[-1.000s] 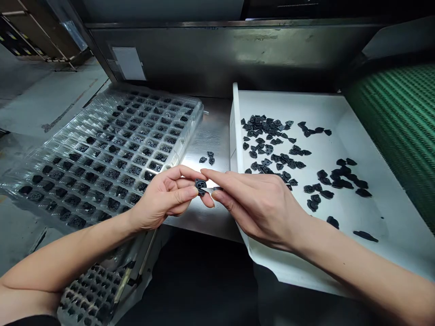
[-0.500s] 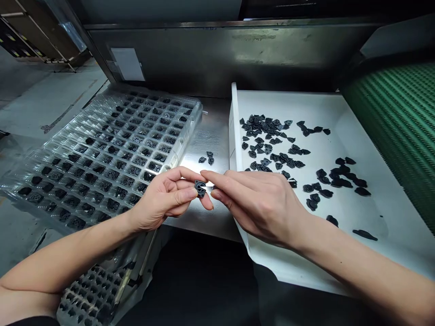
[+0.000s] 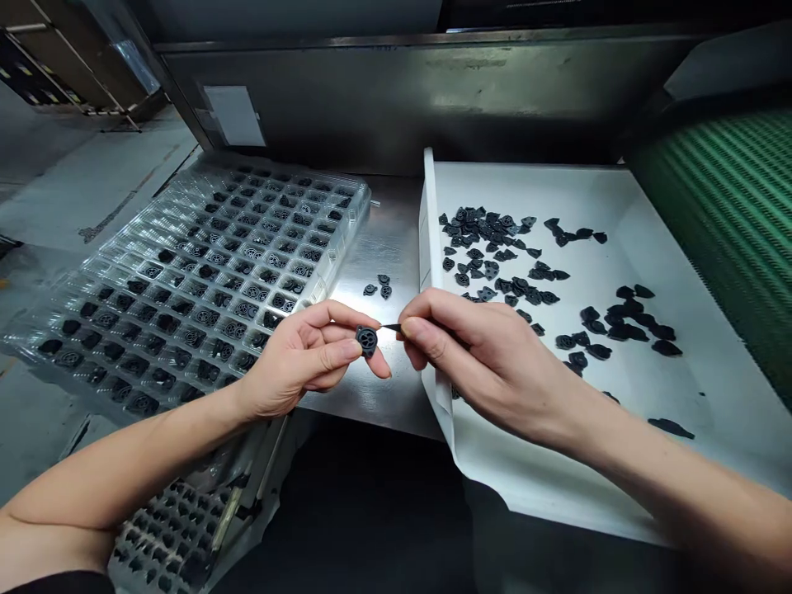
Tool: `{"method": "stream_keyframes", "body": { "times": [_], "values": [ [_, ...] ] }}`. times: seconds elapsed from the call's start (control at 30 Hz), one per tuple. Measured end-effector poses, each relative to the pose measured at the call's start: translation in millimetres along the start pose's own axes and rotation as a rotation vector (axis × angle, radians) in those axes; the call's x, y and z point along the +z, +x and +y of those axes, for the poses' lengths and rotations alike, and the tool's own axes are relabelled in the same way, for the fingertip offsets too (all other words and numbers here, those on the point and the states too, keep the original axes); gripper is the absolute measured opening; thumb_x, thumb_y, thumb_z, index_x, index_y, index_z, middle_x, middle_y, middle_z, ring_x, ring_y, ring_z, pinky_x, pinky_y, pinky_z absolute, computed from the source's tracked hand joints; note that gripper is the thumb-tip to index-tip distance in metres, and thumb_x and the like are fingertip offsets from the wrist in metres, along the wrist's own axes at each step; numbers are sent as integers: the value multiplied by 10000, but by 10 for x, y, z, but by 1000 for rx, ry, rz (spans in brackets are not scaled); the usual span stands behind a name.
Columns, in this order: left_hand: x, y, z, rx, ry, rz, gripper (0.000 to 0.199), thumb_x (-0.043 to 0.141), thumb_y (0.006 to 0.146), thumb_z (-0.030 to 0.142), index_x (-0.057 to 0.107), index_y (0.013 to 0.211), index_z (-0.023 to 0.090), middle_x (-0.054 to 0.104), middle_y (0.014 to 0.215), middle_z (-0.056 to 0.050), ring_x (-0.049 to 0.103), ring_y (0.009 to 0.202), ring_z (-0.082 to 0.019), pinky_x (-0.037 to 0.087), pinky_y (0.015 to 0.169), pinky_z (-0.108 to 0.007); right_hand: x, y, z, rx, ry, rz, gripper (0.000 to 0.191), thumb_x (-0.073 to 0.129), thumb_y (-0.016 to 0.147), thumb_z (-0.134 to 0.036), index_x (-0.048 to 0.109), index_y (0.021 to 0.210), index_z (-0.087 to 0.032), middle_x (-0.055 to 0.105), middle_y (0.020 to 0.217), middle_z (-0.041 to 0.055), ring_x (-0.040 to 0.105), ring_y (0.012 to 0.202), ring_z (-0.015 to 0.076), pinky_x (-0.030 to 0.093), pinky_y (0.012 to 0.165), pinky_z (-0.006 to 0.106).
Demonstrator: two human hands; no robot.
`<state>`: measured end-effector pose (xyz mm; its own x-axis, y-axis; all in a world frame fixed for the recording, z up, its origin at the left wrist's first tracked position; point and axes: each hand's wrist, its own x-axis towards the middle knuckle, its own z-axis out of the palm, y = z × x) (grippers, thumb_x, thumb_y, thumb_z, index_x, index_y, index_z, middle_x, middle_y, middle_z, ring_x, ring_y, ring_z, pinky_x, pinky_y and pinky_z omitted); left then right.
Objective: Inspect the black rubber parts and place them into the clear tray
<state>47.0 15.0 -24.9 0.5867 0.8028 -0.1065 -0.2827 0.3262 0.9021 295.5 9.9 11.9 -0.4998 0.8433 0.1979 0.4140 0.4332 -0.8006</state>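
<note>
My left hand (image 3: 313,355) pinches a small black plastic part (image 3: 367,341) between thumb and fingers, its round, spoked face turned up. My right hand (image 3: 495,359) is closed around a slim knife (image 3: 393,327) with a dark body and a thin, bright tip. That tip points left, close to the upper edge of the part; whether it touches cannot be made out. Most of the knife is hidden inside the right hand. Beyond the hands, a few loose black parts (image 3: 385,291) lie on the metal table (image 3: 396,239).
To the left, a stack of clear plastic trays (image 3: 346,235) holds black parts in its pockets. A white bin (image 3: 624,194) on the right contains many scattered black parts (image 3: 479,227). Green ridged belting (image 3: 736,223) rises beyond it. Another filled tray (image 3: 170,528) sits lower left.
My right hand has turned, so its thumb now faces up and the knife shows above the part instead of at its side. The left hand keeps the part, its face now more visible.
</note>
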Motion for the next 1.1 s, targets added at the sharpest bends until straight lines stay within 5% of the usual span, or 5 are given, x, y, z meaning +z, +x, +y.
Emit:
{"method": "stream_keyframes", "body": {
  "times": [0.53, 1.1],
  "values": [
    [-11, -43, -43, 30, 25, -42, 210, 724, 1024, 194, 718, 1233, 173, 807, 955, -134, 293, 476, -5, 217, 452, -160, 62, 5, -14, -31, -58, -42, 261, 509, 1137, -279, 639, 941, -165, 465, 653, -56, 402, 568, 93, 295, 581, 267],
    [12, -27, -21, 99, 36, 22, 197, 743, 1013, 194, 741, 1208, 168, 806, 898, -133, 300, 456, -5, 222, 441, -158, 72, 11, -13, -70, -16, -47, 243, 487, 1142, -227, 663, 982, -174, 554, 704, -50, 435, 574, 90, 324, 605, 259]
  ]
}}
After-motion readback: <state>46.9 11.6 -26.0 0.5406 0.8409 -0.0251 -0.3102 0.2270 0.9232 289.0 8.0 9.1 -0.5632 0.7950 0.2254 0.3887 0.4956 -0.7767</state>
